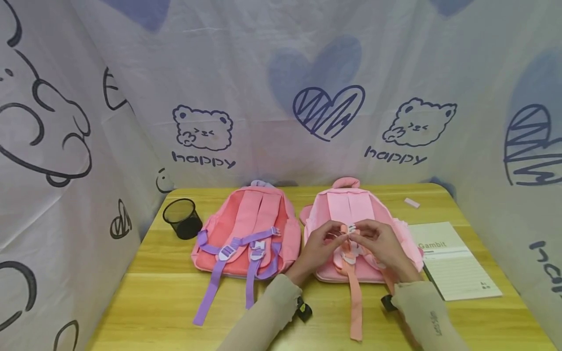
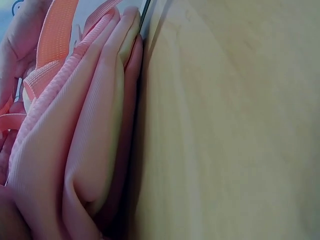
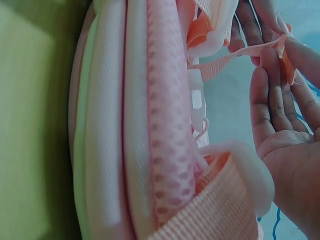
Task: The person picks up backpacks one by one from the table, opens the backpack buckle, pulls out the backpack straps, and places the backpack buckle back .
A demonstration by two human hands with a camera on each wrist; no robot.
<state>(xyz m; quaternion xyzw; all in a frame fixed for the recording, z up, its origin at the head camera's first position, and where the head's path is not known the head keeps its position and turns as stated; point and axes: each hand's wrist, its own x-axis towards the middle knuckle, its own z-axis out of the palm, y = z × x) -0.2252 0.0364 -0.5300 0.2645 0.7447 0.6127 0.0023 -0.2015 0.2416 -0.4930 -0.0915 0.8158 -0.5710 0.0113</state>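
Note:
A light pink backpack (image 1: 327, 272) lies with its shoulder straps facing up in the head view. Over its middle, my left hand (image 1: 319, 246) and right hand (image 1: 387, 247) meet, fingertips close together. Between thumb and fingers each hand pinches an orange webbing strap (image 3: 240, 53), with a small white piece (image 1: 351, 228) at the fingertips. Below them an orange strap tail (image 1: 356, 304) hangs from a white adjuster (image 1: 349, 259) onto the table. The left wrist view shows the left hand (image 2: 22, 47) partly cut off behind orange webbing. Right-hand fingers (image 3: 275, 95) show beside the backpack's mesh edge.
A coral-pink backpack (image 1: 290, 239) with purple straps (image 1: 215, 287) lies to the left. Beyond it stands a black mesh pen holder (image 1: 182, 219). On the right are a notebook (image 1: 461, 273), partly beside the light pink backpack, and a small pink eraser-like block (image 1: 411, 203).

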